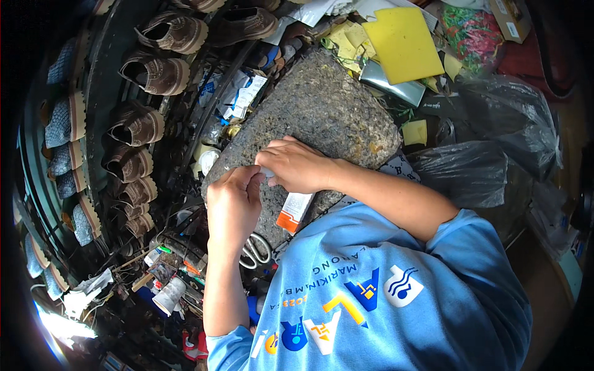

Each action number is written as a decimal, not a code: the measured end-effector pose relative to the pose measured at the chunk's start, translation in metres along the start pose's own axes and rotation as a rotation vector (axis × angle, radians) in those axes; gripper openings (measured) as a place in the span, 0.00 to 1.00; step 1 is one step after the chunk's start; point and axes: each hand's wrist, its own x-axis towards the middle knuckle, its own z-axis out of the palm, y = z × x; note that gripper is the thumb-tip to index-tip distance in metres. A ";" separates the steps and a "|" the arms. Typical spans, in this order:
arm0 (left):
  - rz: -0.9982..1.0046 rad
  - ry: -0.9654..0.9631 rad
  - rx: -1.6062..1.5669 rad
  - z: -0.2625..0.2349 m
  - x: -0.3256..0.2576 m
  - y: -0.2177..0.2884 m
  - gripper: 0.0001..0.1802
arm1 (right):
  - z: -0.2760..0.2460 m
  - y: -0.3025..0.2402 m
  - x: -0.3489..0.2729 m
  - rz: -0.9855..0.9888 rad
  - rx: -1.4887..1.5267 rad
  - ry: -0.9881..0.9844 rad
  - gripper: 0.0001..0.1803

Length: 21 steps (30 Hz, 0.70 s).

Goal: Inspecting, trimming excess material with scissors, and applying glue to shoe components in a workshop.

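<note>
My left hand (234,196) and my right hand (297,164) meet above a rough stone slab (328,99), fingertips close together. Both are pinched on a small pale object (266,172), mostly covered by the fingers, so its kind does not show. Just below my right hand, a white and orange box (294,212) lies on the near part of the slab, against my blue shirt. White looped handles (256,251), like those of scissors, stick out beside my left forearm.
Brown shoes (148,73) stand in rows on racks at left. Yellow sheets (405,46), a shiny metal tin (391,83) and dark plastic bags (461,173) crowd the slab's far and right sides. A white cup (169,295) lies among clutter at lower left.
</note>
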 end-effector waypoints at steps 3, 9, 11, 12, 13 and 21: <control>0.059 -0.040 -0.049 -0.004 0.002 -0.001 0.09 | 0.005 0.002 -0.001 0.013 0.041 -0.010 0.20; 0.032 -0.209 -0.161 -0.013 0.010 -0.025 0.15 | -0.003 0.001 -0.001 0.029 0.034 -0.042 0.21; 0.023 -0.289 -0.174 -0.013 0.013 -0.027 0.15 | -0.006 0.002 0.000 0.016 0.034 -0.051 0.21; 0.025 -0.285 -0.178 -0.011 0.014 -0.028 0.15 | -0.006 0.004 0.000 0.025 0.050 -0.055 0.21; 0.013 -0.252 -0.197 -0.010 0.012 -0.028 0.15 | -0.007 0.005 0.003 0.021 0.065 -0.062 0.22; 0.148 0.046 -0.196 -0.011 -0.018 -0.030 0.18 | -0.025 -0.027 0.011 0.037 0.233 -0.013 0.38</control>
